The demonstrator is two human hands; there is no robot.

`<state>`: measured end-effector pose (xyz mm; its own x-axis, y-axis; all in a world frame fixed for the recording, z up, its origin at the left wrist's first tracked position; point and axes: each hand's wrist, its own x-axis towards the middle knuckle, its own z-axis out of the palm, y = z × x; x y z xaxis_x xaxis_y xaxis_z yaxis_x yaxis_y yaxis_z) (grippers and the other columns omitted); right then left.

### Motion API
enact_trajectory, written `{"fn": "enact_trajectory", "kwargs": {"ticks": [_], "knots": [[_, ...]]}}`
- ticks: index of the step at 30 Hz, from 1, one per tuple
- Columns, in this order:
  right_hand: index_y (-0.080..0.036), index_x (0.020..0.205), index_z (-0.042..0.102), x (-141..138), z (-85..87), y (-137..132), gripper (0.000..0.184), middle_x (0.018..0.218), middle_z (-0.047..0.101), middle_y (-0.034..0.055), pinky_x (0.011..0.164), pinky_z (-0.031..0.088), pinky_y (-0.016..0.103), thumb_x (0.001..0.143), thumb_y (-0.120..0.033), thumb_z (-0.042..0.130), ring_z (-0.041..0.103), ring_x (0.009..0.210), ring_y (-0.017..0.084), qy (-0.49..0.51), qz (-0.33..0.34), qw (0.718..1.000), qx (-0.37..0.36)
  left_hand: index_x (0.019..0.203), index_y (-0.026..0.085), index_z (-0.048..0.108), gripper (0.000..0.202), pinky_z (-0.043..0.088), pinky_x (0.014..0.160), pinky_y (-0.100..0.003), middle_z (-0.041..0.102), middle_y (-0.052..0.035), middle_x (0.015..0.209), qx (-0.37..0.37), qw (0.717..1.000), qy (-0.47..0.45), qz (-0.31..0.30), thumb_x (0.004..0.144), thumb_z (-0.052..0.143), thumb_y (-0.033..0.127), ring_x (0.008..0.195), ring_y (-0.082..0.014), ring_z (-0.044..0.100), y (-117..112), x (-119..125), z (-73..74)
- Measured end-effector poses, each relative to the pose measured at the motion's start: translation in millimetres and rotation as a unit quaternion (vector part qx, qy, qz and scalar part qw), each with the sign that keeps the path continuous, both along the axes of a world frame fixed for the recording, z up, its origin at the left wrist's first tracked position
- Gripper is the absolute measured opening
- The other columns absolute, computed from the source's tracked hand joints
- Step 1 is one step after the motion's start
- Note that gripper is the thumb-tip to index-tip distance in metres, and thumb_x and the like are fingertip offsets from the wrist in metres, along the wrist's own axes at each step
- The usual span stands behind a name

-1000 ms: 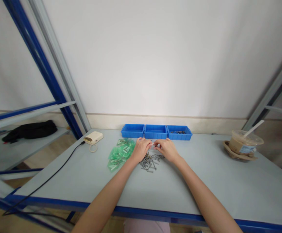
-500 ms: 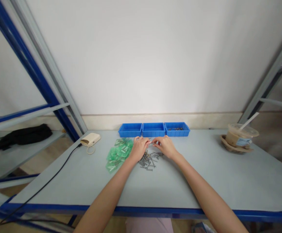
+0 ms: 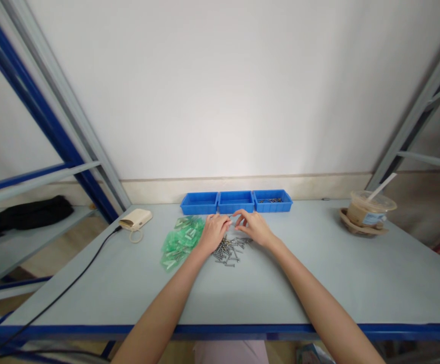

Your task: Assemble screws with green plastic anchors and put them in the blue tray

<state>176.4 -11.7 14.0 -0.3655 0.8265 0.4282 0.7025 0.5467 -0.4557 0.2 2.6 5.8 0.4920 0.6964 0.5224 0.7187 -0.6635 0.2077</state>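
Note:
A pile of metal screws lies loose on the grey tabletop between my forearms. My left hand is closed just above the pile's left side, fingers bent together; what they hold, if anything, is hidden. Facing it from the right, my right hand has its thumb and forefinger apart, with nothing visible between them. Left of my left hand is a crumpled green see-through plastic bag with pale pieces in it. Behind the hands stand a left blue bin, a middle blue bin and a right blue bin containing small screws.
A cream-coloured device with a ring strap and black cable lies at the left. On the right, a lidded cup with a straw sits in a cardboard holder. A wall rises behind the table.
My right thumb and forefinger have parted and drawn away from my left fingers, where they were pinched together over something small. The whole view has shifted slightly.

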Motion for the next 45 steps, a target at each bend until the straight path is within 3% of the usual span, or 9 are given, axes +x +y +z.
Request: {"fn": "enact_trajectory", "kwargs": {"ticks": [4,10,17,24,30,34,38,41,45], "knots": [[-0.021,0.085,0.063,-0.9,1.0,-1.6,0.008,0.082,0.068,0.0006,0.076,0.031,0.028,0.080,-0.025,0.058,0.060,0.075,0.014,-0.050,-0.022,0.998,0.034,0.074,0.018,0.054,0.023,0.035,0.076,-0.029,0.059,0.0013,0.068,-0.013,1.000,-0.001,-0.005,0.090,0.039,0.027,0.071,-0.0147,0.054,0.8,0.8,-0.9],[-0.022,0.095,0.062,-0.2,1.4,-2.3,0.018,0.094,0.066,0.0026,0.075,0.033,0.027,0.087,-0.026,0.047,0.058,0.084,0.015,-0.048,-0.015,0.998,0.034,0.083,0.021,0.056,0.020,0.037,0.062,-0.023,0.060,0.0030,0.062,-0.080,0.996,-0.025,-0.007,0.089,0.040,0.031,0.063,-0.0142,0.056,-1.0,-0.1,0.6],[-0.019,0.085,0.064,-0.1,-1.1,-1.0,0.019,0.084,0.064,0.0043,0.073,0.034,0.026,0.086,-0.030,0.049,0.054,0.084,0.017,-0.088,-0.022,0.994,0.053,0.067,0.019,0.056,0.033,0.036,0.060,-0.023,0.059,0.0016,0.060,-0.061,0.998,-0.010,-0.001,0.091,0.036,0.031,0.061,-0.0141,0.056,-2.7,1.2,1.6],[-0.020,0.100,0.060,-0.7,-2.5,-1.1,0.021,0.093,0.066,0.0049,0.076,0.034,0.027,0.088,-0.030,0.046,0.058,0.083,0.016,-0.072,-0.018,0.996,0.053,0.065,0.019,0.055,0.036,0.035,0.059,-0.022,0.059,0.0021,0.057,-0.081,0.996,-0.038,-0.005,0.091,0.034,0.032,0.057,-0.0133,0.055,-1.0,0.2,-0.9],[-0.019,0.094,0.062,0.1,-0.2,-1.1,0.031,0.083,0.067,0.0047,0.073,0.035,0.025,0.092,-0.033,0.035,0.060,0.076,0.015,-0.095,-0.026,0.994,0.045,0.083,0.020,0.056,0.024,0.036,0.057,-0.022,0.059,0.0033,0.059,-0.105,0.992,-0.065,-0.014,0.089,0.038,0.034,0.057,-0.0136,0.055,-3.3,1.9,3.4],[-0.019,0.109,0.054,0.0,-3.6,-1.4,0.029,0.077,0.066,0.0025,0.067,0.036,0.024,0.090,-0.036,0.040,0.060,0.071,0.015,-0.090,-0.028,0.994,0.046,0.069,0.019,0.055,0.034,0.035,0.057,-0.021,0.056,0.0025,0.056,-0.100,0.993,-0.063,-0.020,0.090,0.033,0.033,0.055,-0.0127,0.054,-4.9,1.9,6.6],[-0.021,0.098,0.059,-2.9,-6.6,-3.2,0.028,0.083,0.066,0.0030,0.063,0.035,0.023,0.091,-0.037,0.037,0.060,0.074,0.015,-0.114,-0.025,0.992,0.051,0.063,0.018,0.053,0.043,0.037,0.060,-0.022,0.056,0.0011,0.056,-0.100,0.993,-0.066,-0.015,0.091,0.027,0.037,0.057,-0.0139,0.055,-5.1,2.3,7.3],[-0.023,0.098,0.060,1.0,-4.2,2.4,0.033,0.087,0.066,0.0036,0.065,0.036,0.024,0.092,-0.039,0.032,0.059,0.077,0.015,-0.131,-0.053,0.989,0.054,0.077,0.019,0.055,0.037,0.039,0.064,-0.024,0.061,-0.0005,0.069,-0.087,0.993,-0.074,0.005,0.091,0.027,0.041,0.067,-0.0164,0.058,-2.3,0.7,7.3],[-0.021,0.096,0.061,31.1,7.9,25.4,0.034,0.091,0.064,0.0066,0.074,0.036,0.028,0.092,-0.036,0.031,0.054,0.087,0.018,-0.147,-0.176,0.970,0.080,0.092,0.020,0.052,0.033,0.041,0.075,-0.028,0.060,-0.0037,0.091,-0.026,0.992,-0.112,0.042,0.090,0.029,0.043,0.083,-0.0182,0.057,7.1,-10.6,9.2]]}}
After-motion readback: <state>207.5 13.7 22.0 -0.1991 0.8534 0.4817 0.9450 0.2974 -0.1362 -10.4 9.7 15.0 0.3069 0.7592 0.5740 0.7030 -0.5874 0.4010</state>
